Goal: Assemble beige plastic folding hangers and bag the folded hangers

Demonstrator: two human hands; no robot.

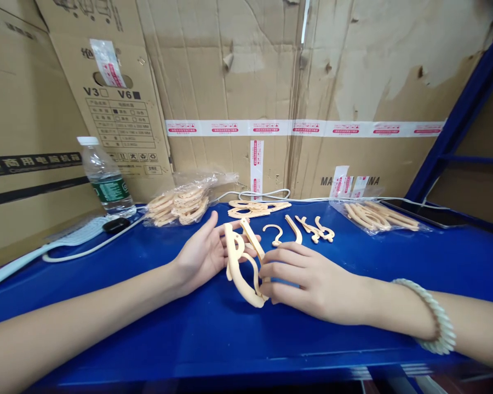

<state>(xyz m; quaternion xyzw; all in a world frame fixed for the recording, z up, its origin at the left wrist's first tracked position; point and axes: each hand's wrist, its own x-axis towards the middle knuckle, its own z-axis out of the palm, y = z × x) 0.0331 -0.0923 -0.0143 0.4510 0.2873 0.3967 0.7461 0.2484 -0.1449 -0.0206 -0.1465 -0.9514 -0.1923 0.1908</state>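
Observation:
Above the front of the blue table, cream plastic folding hanger parts (243, 282) stand tilted, with a curved arm, a straight bar and a hook shape visible. My right hand (312, 279) has its fingers closed around their right side; its fingertips are partly hidden. Palm turned inward, my left hand (203, 254) is open with thumb raised, its fingers reaching behind the parts. Whether those fingers touch them I cannot tell. Just beyond lie a loose hook (273, 234), a curved arm piece (293, 229) and several small hook pieces (315, 229).
Bagged hanger parts (178, 205) lie back left, another bag (378, 216) back right beside a dark tablet (425, 212). More arm pieces (258, 209) lie centre back. A water bottle (107, 178) stands left near a white cable (90, 253). Cardboard (238, 82) walls the back.

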